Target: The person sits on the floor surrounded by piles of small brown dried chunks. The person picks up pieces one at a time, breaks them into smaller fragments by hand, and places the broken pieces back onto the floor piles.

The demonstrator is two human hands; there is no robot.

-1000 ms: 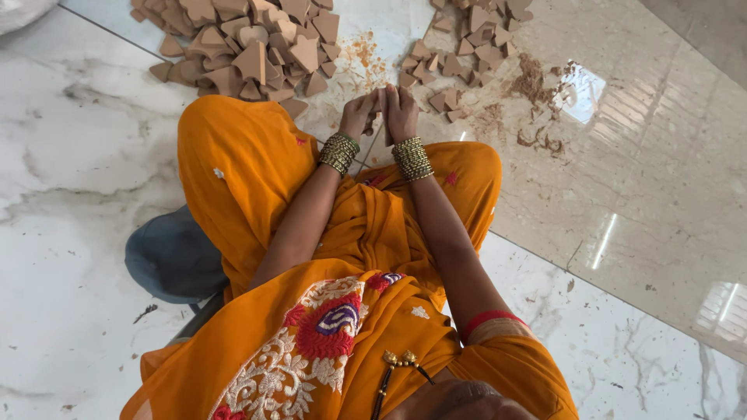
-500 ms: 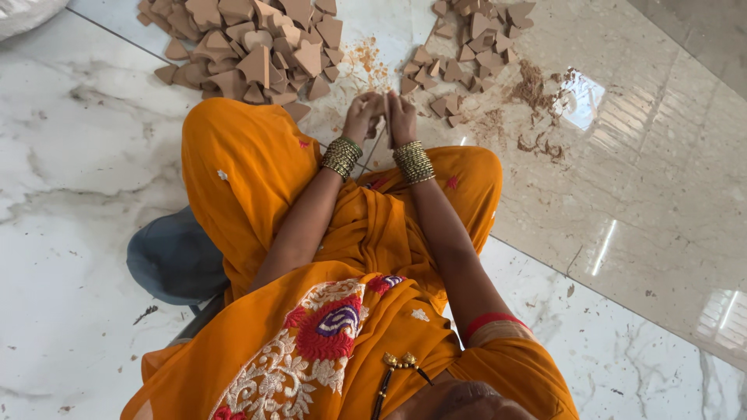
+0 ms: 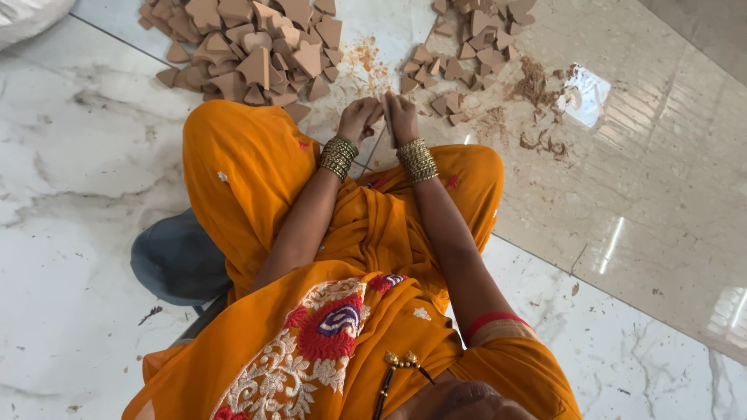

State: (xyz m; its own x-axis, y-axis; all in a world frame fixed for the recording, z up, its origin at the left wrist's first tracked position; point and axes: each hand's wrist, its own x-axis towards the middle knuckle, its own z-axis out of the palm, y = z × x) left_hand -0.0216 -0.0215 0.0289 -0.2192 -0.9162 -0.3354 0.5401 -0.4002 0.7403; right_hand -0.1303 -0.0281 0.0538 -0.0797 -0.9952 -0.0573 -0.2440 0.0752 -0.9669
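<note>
Your left hand [image 3: 359,118] and right hand [image 3: 401,117] sit together just past your knees, fingers curled inward and touching each other. Can't tell what they're gripping; whatever it is sits hidden between them. Large pile of brown clay pieces [image 3: 245,47] on the marble floor [image 3: 70,179] ahead-left, smaller pile [image 3: 467,43] ahead-right, both near the hands. Orange-brown crumbs [image 3: 366,62] lie between the piles. Gold bangles [image 3: 416,159] on both wrists.

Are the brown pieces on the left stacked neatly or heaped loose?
Heaped loose: the brown pieces lie overlapping at mixed angles on the floor.
</note>
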